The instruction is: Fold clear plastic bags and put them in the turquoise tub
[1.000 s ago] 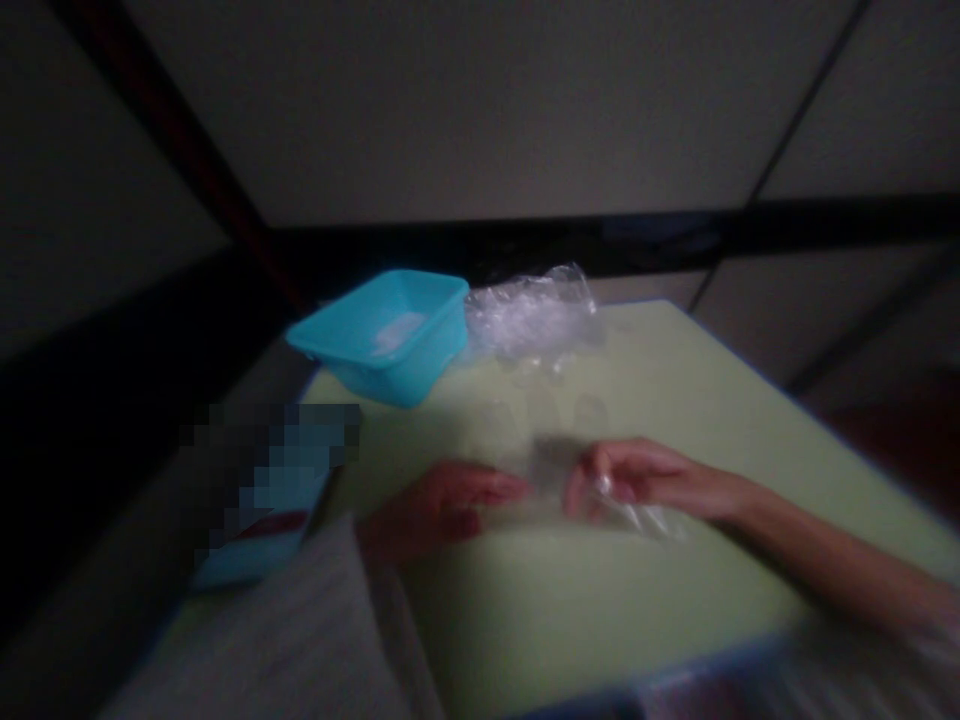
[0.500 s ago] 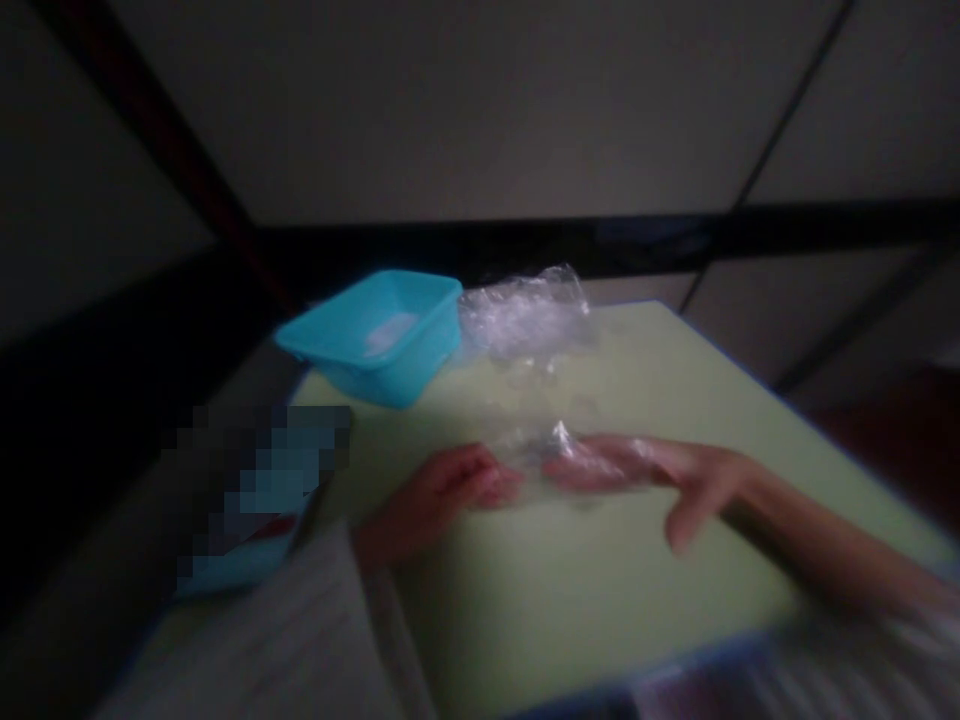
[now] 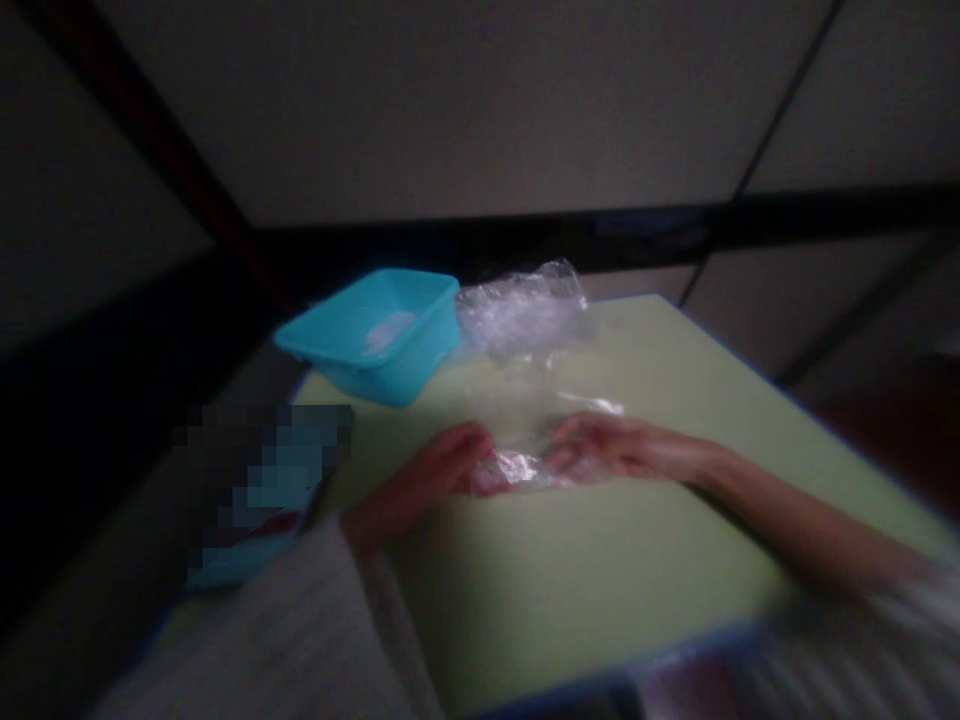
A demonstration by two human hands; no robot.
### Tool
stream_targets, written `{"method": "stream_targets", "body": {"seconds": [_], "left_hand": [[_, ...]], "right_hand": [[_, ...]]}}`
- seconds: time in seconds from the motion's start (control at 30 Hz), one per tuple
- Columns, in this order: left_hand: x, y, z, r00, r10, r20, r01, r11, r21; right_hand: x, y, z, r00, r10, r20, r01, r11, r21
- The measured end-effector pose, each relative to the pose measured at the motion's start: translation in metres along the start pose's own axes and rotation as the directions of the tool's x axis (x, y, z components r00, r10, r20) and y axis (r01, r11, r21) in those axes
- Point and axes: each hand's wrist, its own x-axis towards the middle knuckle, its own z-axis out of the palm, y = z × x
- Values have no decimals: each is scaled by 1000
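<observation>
1. Plastic film: colourless and see-through, broken by bright white glints.
2. Basin: vivid turquoise all over, deeper in tone along its shaded near side.
3. Piece inside the basin: whitish, tinged blue.
4. Heap of plastic: transparent, milky white with a lilac cast and silvery streaks.
5. Surface: plain pale yellow-green, edged in blue.
6. Flat item: light blue with a dark red patch; its upper part is pixelated.
7. Left sleeve: grey. Right sleeve: grey, blurred into lighter and darker streaks.
8. Wall: dim grey-brown, crossed by a black band.
</observation>
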Motion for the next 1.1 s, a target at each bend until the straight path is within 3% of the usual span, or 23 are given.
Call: {"method": "stream_targets", "body": {"seconds": [0.13, 0.3, 0.37, 0.6, 0.83, 1.1], "left_hand": [[4, -2, 0, 997, -25, -70, 20, 998, -60], [4, 5, 0, 997, -50, 51, 59, 980, -192], [3, 4, -2, 999, -30, 28, 35, 976, -216], [-2, 6, -6, 995, 1, -104, -14, 993, -118], [-4, 9, -3, 971, 85, -224, -72, 995, 63], [-11, 9, 0, 971, 86, -223, -57, 989, 134]], "right_hand": [[-1, 0, -4, 980, 24, -195, -27, 1000, -11], [-4, -4, -8, 930, -41, -364, 18, 998, -66], [-4, -3, -10, 917, -73, -393, 45, 996, -79], [-1, 3, -7, 931, -120, -345, 89, 991, -104], [-4, -1, -6, 902, -151, -405, 67, 974, -215], [-1, -2, 3, 922, -166, -349, 49, 946, -321]]}}
